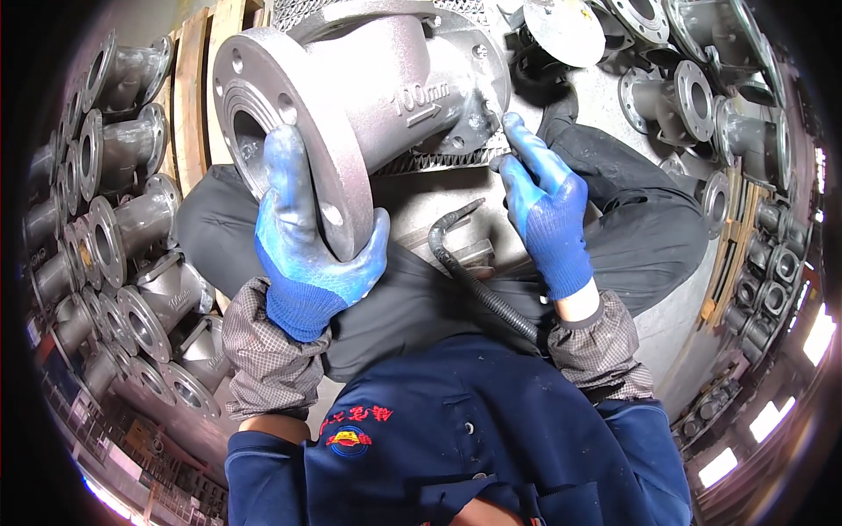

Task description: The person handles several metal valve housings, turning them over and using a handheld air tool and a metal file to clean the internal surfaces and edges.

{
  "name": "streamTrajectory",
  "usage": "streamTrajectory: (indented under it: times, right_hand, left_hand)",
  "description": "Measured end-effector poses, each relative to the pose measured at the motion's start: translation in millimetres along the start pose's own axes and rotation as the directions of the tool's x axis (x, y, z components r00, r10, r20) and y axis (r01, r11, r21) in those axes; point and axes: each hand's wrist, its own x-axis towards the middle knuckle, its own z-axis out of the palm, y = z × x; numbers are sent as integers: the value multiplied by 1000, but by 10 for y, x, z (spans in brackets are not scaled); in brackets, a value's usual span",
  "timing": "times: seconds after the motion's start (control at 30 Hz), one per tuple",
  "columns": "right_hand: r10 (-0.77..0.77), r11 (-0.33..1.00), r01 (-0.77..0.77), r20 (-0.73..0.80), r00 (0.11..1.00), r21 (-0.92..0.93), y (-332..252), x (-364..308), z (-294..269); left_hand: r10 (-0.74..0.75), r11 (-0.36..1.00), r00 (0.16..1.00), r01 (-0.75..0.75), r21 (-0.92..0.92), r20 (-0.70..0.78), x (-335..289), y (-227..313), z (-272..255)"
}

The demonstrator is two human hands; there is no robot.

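Observation:
A large grey cast-metal valve body (386,96) with round bolt-holed flanges lies in front of me, tilted, its near-left flange raised toward me. My left hand (307,219), in a blue coated glove, grips the lower rim of that flange, fingers over its ringed face and thumb on the back side. My right hand (544,206), gloved alike, is at the far-right flange, fingers stretched out and apart; one fingertip meets or nearly meets the flange's edge. Between my legs runs a black ribbed hose (474,294) with a thin bent end. Under the casting shows a metal grating (438,161).
Similar flanged castings (132,223) are stacked on the left, beside a wooden pallet (191,96). More castings (671,105) stand on the right, and smaller ones (772,280) sit farther right beyond timber boards. A pale round disc (566,31) is at the far side. My legs are folded around the work.

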Motion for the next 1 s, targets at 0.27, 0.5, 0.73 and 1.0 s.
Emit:
streamTrajectory:
  times: [0.27,0.5,0.73,1.0]
  right_hand:
    - [67,998,-67,-24,997,3,78,44,177]
    - [-21,986,19,-8,1000,-165,76,55,261]
    - [154,987,-156,53,987,33,78,48,248]
    - [452,781,-491,193,871,387,-100,97,201]
  left_hand:
    - [-70,994,998,69,-79,0,-13,14,11]
    - [-59,995,998,58,-85,-6,-42,-16,19]
    - [-54,998,999,54,-20,4,-23,5,2]
    - [-88,994,996,88,-58,3,-52,-6,25]
